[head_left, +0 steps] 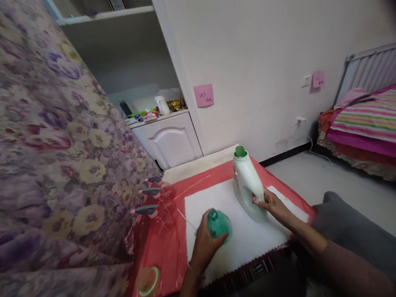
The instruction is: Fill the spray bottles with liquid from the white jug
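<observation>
My left hand is wrapped round a small green see-through bottle, whose open neck faces up. A large pale jug with a green pouring spout stands to the right, uncapped and slightly tilted in view. My right hand grips the jug by its handle. Both containers are over a white cloth, with a gap between them. Whether the jug's base rests on the cloth or hovers just above it, I cannot tell.
Three clear spray bottles with grey and pink triggers stand at the left on the red table cover. A pale green ring-shaped lid or cup sits front left. A floral curtain hangs close on the left; a bed is far right.
</observation>
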A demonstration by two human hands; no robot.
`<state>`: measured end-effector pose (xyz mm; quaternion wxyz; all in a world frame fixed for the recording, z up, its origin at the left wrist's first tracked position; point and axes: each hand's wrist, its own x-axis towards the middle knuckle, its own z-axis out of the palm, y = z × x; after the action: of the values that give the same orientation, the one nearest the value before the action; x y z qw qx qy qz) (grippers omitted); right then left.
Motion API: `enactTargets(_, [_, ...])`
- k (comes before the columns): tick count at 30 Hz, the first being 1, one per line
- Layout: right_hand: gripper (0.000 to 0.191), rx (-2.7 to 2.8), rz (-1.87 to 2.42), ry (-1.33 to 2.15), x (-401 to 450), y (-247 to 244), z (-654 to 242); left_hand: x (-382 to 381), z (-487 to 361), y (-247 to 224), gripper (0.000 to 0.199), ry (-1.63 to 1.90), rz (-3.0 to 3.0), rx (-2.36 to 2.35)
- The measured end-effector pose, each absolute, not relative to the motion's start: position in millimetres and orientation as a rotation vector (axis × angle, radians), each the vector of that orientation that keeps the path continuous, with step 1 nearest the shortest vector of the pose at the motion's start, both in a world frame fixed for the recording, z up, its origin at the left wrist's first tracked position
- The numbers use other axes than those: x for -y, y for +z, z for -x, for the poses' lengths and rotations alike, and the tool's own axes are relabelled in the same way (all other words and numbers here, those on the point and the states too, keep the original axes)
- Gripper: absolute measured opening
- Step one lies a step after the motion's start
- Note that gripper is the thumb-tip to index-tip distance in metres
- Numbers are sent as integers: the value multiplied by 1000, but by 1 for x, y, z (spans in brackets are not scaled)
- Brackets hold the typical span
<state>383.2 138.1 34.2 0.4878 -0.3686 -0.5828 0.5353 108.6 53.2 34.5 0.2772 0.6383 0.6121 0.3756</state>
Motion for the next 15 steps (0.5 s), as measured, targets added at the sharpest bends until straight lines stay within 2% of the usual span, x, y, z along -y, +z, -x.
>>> enactTargets(9, [25, 1481, 913, 1302, -136, 33, -386, -111, -102, 9, 68, 1113, -1802, -1673])
enactTargets(15, [30, 1431, 989, 1306, -140, 27, -384, -107, -105, -1, 77, 1099, -1769, -1636])
